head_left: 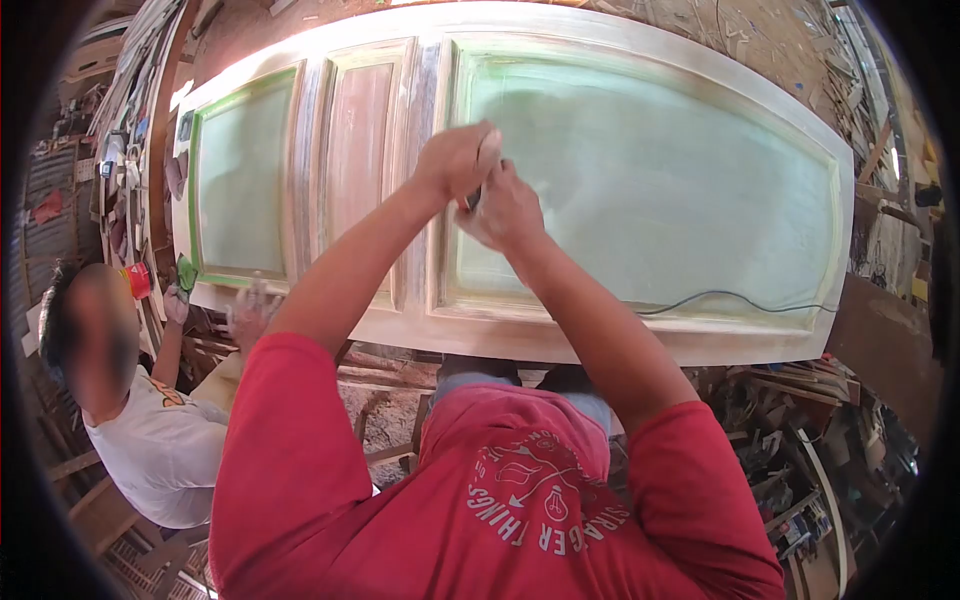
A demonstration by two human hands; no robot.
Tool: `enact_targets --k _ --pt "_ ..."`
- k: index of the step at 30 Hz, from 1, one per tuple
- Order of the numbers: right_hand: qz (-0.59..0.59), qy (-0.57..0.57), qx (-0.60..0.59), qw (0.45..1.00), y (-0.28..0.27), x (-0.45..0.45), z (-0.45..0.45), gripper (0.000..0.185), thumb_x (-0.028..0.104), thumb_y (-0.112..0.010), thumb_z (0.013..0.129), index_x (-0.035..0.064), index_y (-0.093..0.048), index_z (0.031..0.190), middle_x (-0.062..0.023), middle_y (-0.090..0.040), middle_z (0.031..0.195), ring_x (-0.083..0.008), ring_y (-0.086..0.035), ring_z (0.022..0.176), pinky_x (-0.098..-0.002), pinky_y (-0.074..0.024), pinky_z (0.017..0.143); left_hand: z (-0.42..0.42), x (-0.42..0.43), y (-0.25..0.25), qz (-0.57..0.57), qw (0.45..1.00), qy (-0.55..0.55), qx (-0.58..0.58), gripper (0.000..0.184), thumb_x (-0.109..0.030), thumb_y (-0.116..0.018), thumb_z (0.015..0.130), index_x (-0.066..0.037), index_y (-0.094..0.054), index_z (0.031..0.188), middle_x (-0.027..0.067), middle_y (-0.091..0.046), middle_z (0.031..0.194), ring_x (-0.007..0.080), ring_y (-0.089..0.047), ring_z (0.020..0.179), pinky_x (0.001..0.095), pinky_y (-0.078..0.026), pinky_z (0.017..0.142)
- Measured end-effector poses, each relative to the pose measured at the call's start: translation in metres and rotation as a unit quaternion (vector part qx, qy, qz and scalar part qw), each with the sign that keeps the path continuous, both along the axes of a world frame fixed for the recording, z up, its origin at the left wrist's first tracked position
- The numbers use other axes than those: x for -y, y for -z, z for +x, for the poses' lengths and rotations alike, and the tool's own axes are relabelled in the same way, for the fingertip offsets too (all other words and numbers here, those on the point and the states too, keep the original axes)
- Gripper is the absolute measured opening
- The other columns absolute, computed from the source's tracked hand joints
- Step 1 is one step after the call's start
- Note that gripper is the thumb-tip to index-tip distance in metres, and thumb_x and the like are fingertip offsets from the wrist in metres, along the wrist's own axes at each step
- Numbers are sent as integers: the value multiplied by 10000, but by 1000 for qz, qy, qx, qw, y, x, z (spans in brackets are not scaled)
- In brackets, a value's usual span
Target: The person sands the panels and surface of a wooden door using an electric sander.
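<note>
Both of my hands meet above a large panelled wooden door, near the left edge of its wide greenish panel (640,190). My left hand (460,160) is closed, and what it grips is too hidden to name. Just to the right and slightly lower, my right hand (505,208) has its fingers wrapped round a small dark object (473,199), mostly covered by the fingers. The door (480,335) lies flat in front of me, with a narrow reddish panel (361,140) and a smaller green-edged panel (243,180) on the left.
A co-worker (160,450) in a white shirt is at the lower left, hands at the door's left end, one with a green cloth (187,275). A dark cable (720,293) crosses the door's right part. Wood scraps (790,400) lie at the lower right.
</note>
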State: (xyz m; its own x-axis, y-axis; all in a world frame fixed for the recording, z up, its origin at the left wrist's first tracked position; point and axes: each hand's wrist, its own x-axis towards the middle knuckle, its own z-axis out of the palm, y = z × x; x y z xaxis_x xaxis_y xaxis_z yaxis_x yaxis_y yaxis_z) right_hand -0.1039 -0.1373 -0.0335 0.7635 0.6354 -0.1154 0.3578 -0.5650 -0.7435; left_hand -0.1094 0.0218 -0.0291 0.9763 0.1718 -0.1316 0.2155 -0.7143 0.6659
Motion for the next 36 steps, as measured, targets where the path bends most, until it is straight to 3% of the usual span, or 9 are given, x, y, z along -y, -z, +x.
enact_targets --k 6,9,12,14,15,18,21,26,36 --pt "10 -229 12 973 9 70 -30 467 222 -836 765 15 -695 1160 -225 -724 1093 -433 -730 1053 -511 -619 902 -87 54 -16 12 996 47 -73 440 -485 -511 1089 -66 -610 1175 260 -742 942 513 -712 932 584 -544 830" --pt "-35 -296 -15 954 19 93 -58 666 240 -876 735 40 -620 1316 -240 -698 1209 -420 -707 1104 -493 -615 925 -124 75 -12 23 990 46 -135 435 -481 -508 1092 -69 -638 1141 248 -748 903 514 -724 880 573 -560 790" --pt "-37 -311 35 949 19 115 -74 387 163 -823 759 -8 -726 1092 -241 -724 1050 -395 -754 1032 -504 -627 865 -147 106 -6 -21 996 -1 -86 500 -540 -545 1076 -51 -648 1094 251 -738 825 503 -727 803 584 -563 719" --pt "-34 -314 70 946 16 136 -67 351 141 -809 777 -1 -733 1089 -217 -708 1091 -380 -740 1036 -494 -622 864 -149 133 -6 -22 997 -44 -53 466 -516 -560 1066 -63 -663 1031 243 -731 800 492 -727 777 579 -564 697" --pt "-32 -316 86 944 12 148 -63 334 130 -801 785 3 -736 1087 -205 -700 1111 -373 -733 1039 -489 -619 863 -146 148 -7 -22 997 -65 -37 451 -504 -568 1061 -69 -671 999 239 -727 788 487 -727 764 577 -565 687" --pt "-91 -301 48 948 1 190 -39 692 171 -883 735 62 -582 1349 -192 -653 1188 -396 -661 1133 -490 -589 943 -126 195 -3 -30 992 -113 -49 417 -472 -587 1038 -82 -691 932 235 -721 769 478 -727 757 580 -565 692" --pt "-116 -304 90 941 -21 236 -8 486 154 -828 779 11 -682 1221 -198 -644 1185 -369 -648 1149 -500 -588 923 -100 247 -1 -43 990 -132 -31 405 -461 -599 1022 -87 -708 913 230 -720 761 473 -725 746 577 -568 692" --pt "-133 -289 36 947 -45 319 44 599 151 -822 782 79 -610 1338 -204 -642 1226 -399 -631 1154 -484 -575 957 -48 336 -5 -64 989 -131 -14 403 -467 -617 1003 -86 -729 931 219 -721 758 459 -734 746 577 -569 695" --pt "-253 -297 -12 921 -55 465 134 602 241 -830 765 124 -594 1306 -181 -682 1206 -387 -698 1112 -515 -587 927 46 489 -2 -122 988 -94 11 466 -521 -630 986 -71 -711 902 222 -743 768 440 -758 762 560 -600 718"
